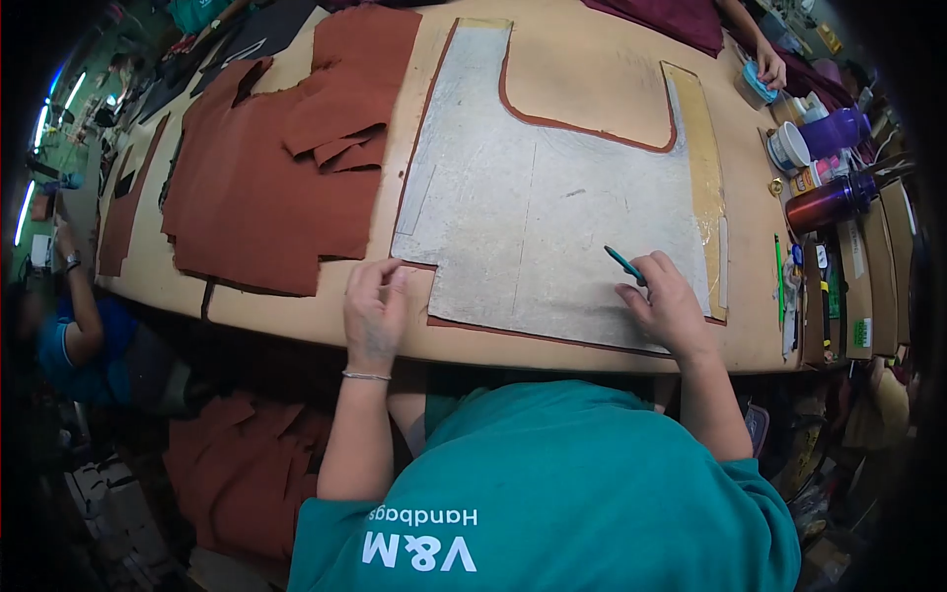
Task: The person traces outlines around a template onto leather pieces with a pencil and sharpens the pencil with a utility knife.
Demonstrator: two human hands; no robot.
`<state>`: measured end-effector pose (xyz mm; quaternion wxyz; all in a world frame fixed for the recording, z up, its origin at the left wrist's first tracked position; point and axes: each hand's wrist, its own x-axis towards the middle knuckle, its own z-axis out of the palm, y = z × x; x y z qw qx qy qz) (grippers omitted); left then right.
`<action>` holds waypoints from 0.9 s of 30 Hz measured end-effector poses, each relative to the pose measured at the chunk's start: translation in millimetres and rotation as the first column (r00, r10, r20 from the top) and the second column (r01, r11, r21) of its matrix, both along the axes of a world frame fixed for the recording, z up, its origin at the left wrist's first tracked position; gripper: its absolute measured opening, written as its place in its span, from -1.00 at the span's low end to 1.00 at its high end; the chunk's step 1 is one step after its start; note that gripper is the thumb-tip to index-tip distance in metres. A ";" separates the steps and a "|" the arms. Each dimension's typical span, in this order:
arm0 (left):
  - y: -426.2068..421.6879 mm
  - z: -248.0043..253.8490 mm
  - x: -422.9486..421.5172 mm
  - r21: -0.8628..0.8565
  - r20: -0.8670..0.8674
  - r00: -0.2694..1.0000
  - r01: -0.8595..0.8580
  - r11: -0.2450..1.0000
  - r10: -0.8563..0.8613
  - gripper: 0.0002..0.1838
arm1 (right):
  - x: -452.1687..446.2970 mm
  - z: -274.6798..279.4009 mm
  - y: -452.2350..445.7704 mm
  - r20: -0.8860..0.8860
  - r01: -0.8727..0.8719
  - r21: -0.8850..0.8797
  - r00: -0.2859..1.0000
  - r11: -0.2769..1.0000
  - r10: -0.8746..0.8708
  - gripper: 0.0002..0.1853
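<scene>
A large pale grey pattern board (592, 227) with yellowed tape along its right side lies on the table, and reddish-brown material (552, 336) shows along its edges beneath it. My right hand (666, 301) is closed on a teal pen (624, 264) above the lower right part of the board. The pen's far end points up and left; its tip is hidden by my fingers. My left hand (375, 306) rests on the table by the board's lower left corner, fingers loosely bent and nothing visible in them. A bangle circles that wrist.
Stacked reddish-brown pieces (266, 178) lie left of the board on the tan table (592, 74). At the right stand a purple bottle (834, 205), a white tub (789, 148) and a green pencil (778, 281). A co-worker's hand (769, 67) touches a blue-lidded container. Another person sits at left.
</scene>
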<state>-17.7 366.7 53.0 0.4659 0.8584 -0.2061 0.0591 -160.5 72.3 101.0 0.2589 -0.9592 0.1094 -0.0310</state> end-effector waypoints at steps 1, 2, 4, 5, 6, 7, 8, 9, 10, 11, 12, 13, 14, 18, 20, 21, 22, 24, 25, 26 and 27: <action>7.3 -1.5 4.4 -0.016 -0.031 0.999 -0.027 1.000 0.026 -0.85 | -0.7 0.9 -1.9 -0.046 0.014 -0.011 0.999 1.000 -0.014 -0.80; 13.0 -0.5 7.1 0.023 -0.002 1.000 -0.010 1.000 0.010 -0.86 | 0.3 -2.9 -3.5 -0.029 -0.010 -0.028 1.000 1.000 0.009 -0.81; 13.5 -1.0 8.7 0.107 0.066 0.998 0.017 0.994 -0.025 -0.88 | -7.4 -13.0 -14.8 -0.008 0.026 -0.096 1.000 0.995 -0.027 -0.83; 5.9 2.0 4.3 -0.015 0.050 0.998 0.046 0.999 -0.045 -0.88 | -12.2 -11.9 -19.5 -0.021 0.026 -0.058 0.999 0.998 -0.027 -0.83; 5.2 -5.8 4.3 0.035 0.096 0.995 0.035 0.999 -0.038 -0.89 | -13.4 -10.4 -21.1 -0.031 0.030 -0.016 0.999 0.999 -0.031 -0.83; -7.3 5.8 -6.4 -0.079 -0.034 0.998 0.041 0.996 -0.044 -0.88 | -15.8 -8.3 -21.5 -0.021 0.036 0.027 0.999 0.999 -0.035 -0.83; -16.0 13.0 -13.2 -0.146 -0.141 0.983 0.093 0.985 -0.113 -0.87 | -17.2 -7.6 -19.8 -0.006 0.028 0.078 1.000 0.997 -0.028 -0.82; -25.4 10.1 -19.0 -0.186 -0.153 0.961 0.199 0.962 -0.228 -0.85 | -18.7 -7.4 -17.1 0.028 -0.001 0.138 1.000 0.990 -0.003 -0.82; -34.6 8.9 -23.5 -0.221 -0.160 0.931 0.290 0.931 -0.328 -0.81 | -17.5 -7.2 -14.1 0.071 -0.046 0.199 0.997 0.979 0.032 -0.82; -52.3 18.6 -33.3 -0.253 -0.188 0.890 0.366 0.896 -0.416 -0.79 | -17.1 -7.0 -5.8 0.105 -0.071 0.297 0.994 0.952 0.042 -0.79; -72.8 32.8 -48.9 -0.287 -0.213 0.842 0.430 0.856 -0.495 -0.76 | -17.7 -6.4 6.3 0.143 -0.107 0.389 0.988 0.915 0.055 -0.77; -89.7 41.6 -60.3 -0.321 -0.234 0.791 0.486 0.813 -0.565 -0.74 | -17.4 -6.4 17.2 0.122 -0.126 0.443 0.989 0.888 0.079 -0.76; -100.9 39.2 -65.1 -0.344 -0.206 0.762 0.531 0.774 -0.614 -0.71 | -17.6 -7.4 27.6 0.105 -0.144 0.497 0.989 0.856 0.106 -0.75; -127.4 37.4 -80.5 -0.481 -0.236 0.628 0.588 0.651 -0.742 -0.71 | -26.8 -17.3 52.9 0.110 -0.160 0.653 0.987 0.740 0.116 -0.71; -131.2 37.6 -86.0 -0.651 -0.314 0.514 0.495 0.575 -0.798 -0.73 | -36.3 -21.8 43.7 0.184 -0.212 0.592 0.975 0.778 0.125 -0.70; -133.4 38.5 -85.5 -0.725 -0.312 0.562 0.381 0.574 -0.766 -0.76 | -44.0 -25.0 32.0 0.257 -0.264 0.516 0.955 0.814 0.147 -0.69; -134.4 48.2 -81.4 -0.746 -0.356 0.588 0.290 0.600 -0.726 -0.77 | -52.9 -26.6 19.1 0.325 -0.310 0.433 0.930 0.846 0.174 -0.68; -132.3 59.3 -64.4 -0.730 -0.294 0.665 0.307 0.610 -0.686 -0.74 | -77.2 -25.8 -11.2 0.211 -0.164 0.507 0.975 0.846 0.062 -0.63; -130.9 67.4 -58.8 -0.620 -0.303 0.692 0.379 0.687 -0.655 -0.72 | -91.4 -31.2 -28.8 0.217 -0.106 0.485 0.976 0.868 -0.002 -0.64; -129.5 74.8 -54.5 -0.497 -0.303 0.720 0.440 0.748 -0.624 -0.70 | -107.3 -32.7 -45.9 0.211 0.020 0.396 0.971 0.918 -0.111 -0.66; -128.7 78.9 -51.4 -0.380 -0.325 0.713 0.502 0.777 -0.621 -0.64 | -121.9 -29.3 -61.5 0.149 0.179 0.474 0.949 0.862 -0.279 -0.71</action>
